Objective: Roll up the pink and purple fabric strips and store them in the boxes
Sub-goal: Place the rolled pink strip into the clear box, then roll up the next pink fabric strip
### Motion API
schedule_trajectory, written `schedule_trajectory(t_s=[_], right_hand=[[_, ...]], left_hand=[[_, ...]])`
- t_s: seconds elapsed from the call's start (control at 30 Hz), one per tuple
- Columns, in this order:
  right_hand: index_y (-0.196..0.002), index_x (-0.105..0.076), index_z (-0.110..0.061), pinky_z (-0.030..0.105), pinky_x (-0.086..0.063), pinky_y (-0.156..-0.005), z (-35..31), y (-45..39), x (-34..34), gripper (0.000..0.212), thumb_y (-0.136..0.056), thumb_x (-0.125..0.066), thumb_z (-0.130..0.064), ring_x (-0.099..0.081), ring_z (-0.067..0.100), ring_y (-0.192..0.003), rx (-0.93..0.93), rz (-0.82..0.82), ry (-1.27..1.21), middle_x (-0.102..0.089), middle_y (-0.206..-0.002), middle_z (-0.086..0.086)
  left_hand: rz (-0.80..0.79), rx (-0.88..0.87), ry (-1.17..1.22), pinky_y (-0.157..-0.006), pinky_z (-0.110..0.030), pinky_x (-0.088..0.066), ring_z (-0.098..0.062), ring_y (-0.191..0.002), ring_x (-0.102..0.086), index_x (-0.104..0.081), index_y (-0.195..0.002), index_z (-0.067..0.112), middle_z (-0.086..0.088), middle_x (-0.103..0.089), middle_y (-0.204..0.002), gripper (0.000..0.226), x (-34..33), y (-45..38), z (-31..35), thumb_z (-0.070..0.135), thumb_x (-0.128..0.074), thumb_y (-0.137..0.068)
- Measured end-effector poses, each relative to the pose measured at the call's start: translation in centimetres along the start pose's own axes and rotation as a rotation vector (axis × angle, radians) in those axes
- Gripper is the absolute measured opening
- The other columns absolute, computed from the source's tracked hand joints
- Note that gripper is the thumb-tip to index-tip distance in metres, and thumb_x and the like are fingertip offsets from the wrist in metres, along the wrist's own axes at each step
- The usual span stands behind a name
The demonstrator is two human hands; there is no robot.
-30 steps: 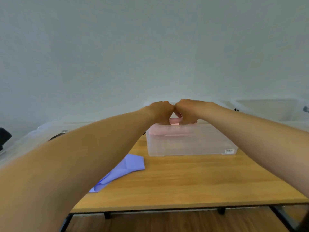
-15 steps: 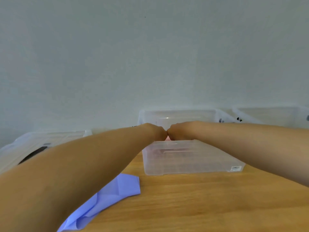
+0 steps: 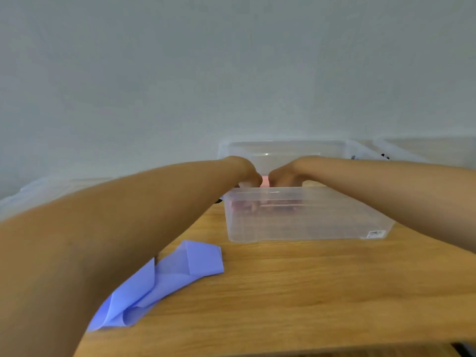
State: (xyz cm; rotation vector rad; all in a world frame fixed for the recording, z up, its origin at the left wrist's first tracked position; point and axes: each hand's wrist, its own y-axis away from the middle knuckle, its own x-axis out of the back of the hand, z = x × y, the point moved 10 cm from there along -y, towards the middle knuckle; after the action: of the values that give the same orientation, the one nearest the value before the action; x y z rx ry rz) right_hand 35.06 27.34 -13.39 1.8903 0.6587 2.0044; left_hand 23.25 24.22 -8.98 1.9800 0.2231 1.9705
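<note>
hands: left hand point(image 3: 247, 173) and right hand point(image 3: 283, 176) have sunk into the box point(image 3: 304, 222), now slightly apart
grip: both curled on the pink roll point(image 3: 265, 181)
purple strip point(image 3: 164, 282): unmoved on the desk point(image 3: 309, 292)

Plain pale wall behind a wooden desk

A bare grey-white wall point(image 3: 231, 68) fills the upper half of the view, evenly lit and unmarked. Below it runs the desk point(image 3: 322, 292), its top a warm light-brown wood grain; the near edge shows at bottom right, with a dark shape point(image 3: 463, 350) under that corner.
</note>
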Motion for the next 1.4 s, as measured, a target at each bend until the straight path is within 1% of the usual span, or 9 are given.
schedule_trajectory(t_s=[0.13, 0.27, 0.37, 0.53, 0.77, 0.87, 1.1, 1.23, 1.4], right_hand=[[-0.113, -0.066, -0.013, 0.028, -0.057, -0.069, 0.2, 2.1, 0.1, 0.029, -0.098, -0.064, -0.038, -0.069, 0.015, -0.092, -0.019, -0.015, -0.098, -0.069, -0.105, -0.003], [-0.124, -0.067, -0.021, 0.028, -0.058, -0.059, -1.6, 3.9, 2.6, 0.031, -0.099, -0.056, -0.037, -0.072, 0.017, -0.083, 0.037, 0.128, -0.166, -0.071, -0.117, 0.005], [-0.115, -0.068, -0.012, 0.027, -0.056, -0.055, -3.0, 6.1, 4.6, 0.029, -0.097, -0.058, -0.033, -0.069, 0.019, -0.072, 0.030, 0.264, -0.192, -0.071, -0.102, 0.011], [-0.090, -0.064, -0.013, 0.025, -0.054, -0.056, -6.1, 11.5, 6.8, 0.014, -0.097, -0.060, -0.025, -0.071, 0.017, -0.061, 0.037, 0.424, -0.224, -0.070, -0.078, 0.003], [-0.088, -0.065, 0.001, 0.031, -0.060, -0.059, -12.5, 19.4, 7.2, 0.018, -0.093, -0.048, 0.000, -0.069, 0.023, -0.060, 0.149, 0.655, -0.414, -0.069, -0.075, 0.012], [-0.088, -0.069, 0.009, 0.037, -0.064, -0.064, -15.7, 21.5, 5.3, 0.026, -0.083, -0.043, 0.007, -0.073, 0.033, -0.066, 0.171, 0.693, -0.452, -0.073, -0.078, 0.021], [-0.072, -0.058, -0.009, 0.028, -0.045, -0.056, -21.7, 23.0, -3.8, 0.014, -0.075, -0.048, 0.001, -0.067, 0.029, -0.058, 0.147, 0.756, -0.296, -0.065, -0.062, 0.010], [-0.068, -0.051, -0.014, 0.030, -0.031, -0.051, -23.3, 22.9, -9.0, 0.013, -0.077, -0.053, -0.005, -0.056, 0.033, -0.069, 0.173, 0.782, -0.308, -0.052, -0.067, 0.004], [-0.081, -0.056, -0.018, 0.033, -0.033, -0.056, -23.2, 23.3, -13.4, 0.011, -0.089, -0.048, -0.019, -0.052, 0.032, -0.082, 0.190, 0.893, -0.349, -0.062, -0.089, 0.004]], left_hand=[[0.054, -0.077, -0.131, -0.100, -0.040, -0.054, -0.028, -0.111, -0.068, -0.065, -0.120, 0.013, -0.009, -0.068, -0.118, 0.035, 0.7, 1.1, 1.0, 0.037, -0.051, -0.098], [0.107, -0.194, -0.240, -0.096, -0.039, -0.054, -0.018, -0.086, -0.065, -0.066, -0.099, 0.022, 0.002, -0.067, -0.088, 0.016, 2.1, 2.7, 3.2, 0.030, -0.052, -0.098], [0.224, -0.246, -0.304, -0.080, -0.031, -0.051, -0.014, -0.080, -0.063, -0.055, -0.079, 0.030, 0.009, -0.067, -0.082, 0.019, 4.3, 5.3, 3.3, 0.030, -0.054, -0.099], [0.412, -0.233, -0.329, -0.069, -0.029, -0.043, -0.019, -0.083, -0.060, -0.061, -0.108, 0.024, 0.006, -0.060, -0.088, 0.014, 6.6, 9.0, 1.2, 0.033, -0.058, -0.098], [0.649, -0.173, -0.121, -0.068, -0.030, -0.040, -0.016, -0.069, -0.053, -0.052, -0.091, 0.022, 0.004, -0.050, -0.076, 0.005, 7.1, 16.3, -4.4, 0.020, -0.055, -0.093], [0.745, -0.140, -0.024, -0.068, -0.031, -0.039, -0.022, -0.077, -0.056, -0.052, -0.089, 0.023, 0.005, -0.049, -0.074, 0.007, 5.0, 19.0, -7.2, 0.025, -0.057, -0.094], [0.748, -0.132, 0.070, -0.065, -0.032, -0.040, -0.027, -0.081, -0.062, -0.060, -0.095, 0.022, -0.002, -0.064, -0.087, 0.010, -5.0, 22.8, -11.8, 0.021, -0.051, -0.093], [0.747, -0.119, 0.060, -0.063, -0.032, -0.038, -0.030, -0.094, -0.068, -0.061, -0.116, 0.019, -0.005, -0.069, -0.102, 0.023, -10.5, 23.5, -12.9, 0.019, -0.053, -0.094], [0.896, -0.204, 0.176, -0.063, -0.035, -0.039, -0.028, -0.075, -0.055, -0.057, -0.108, 0.014, -0.004, -0.055, -0.082, 0.017, -14.2, 26.4, -12.9, 0.019, -0.055, -0.092]])
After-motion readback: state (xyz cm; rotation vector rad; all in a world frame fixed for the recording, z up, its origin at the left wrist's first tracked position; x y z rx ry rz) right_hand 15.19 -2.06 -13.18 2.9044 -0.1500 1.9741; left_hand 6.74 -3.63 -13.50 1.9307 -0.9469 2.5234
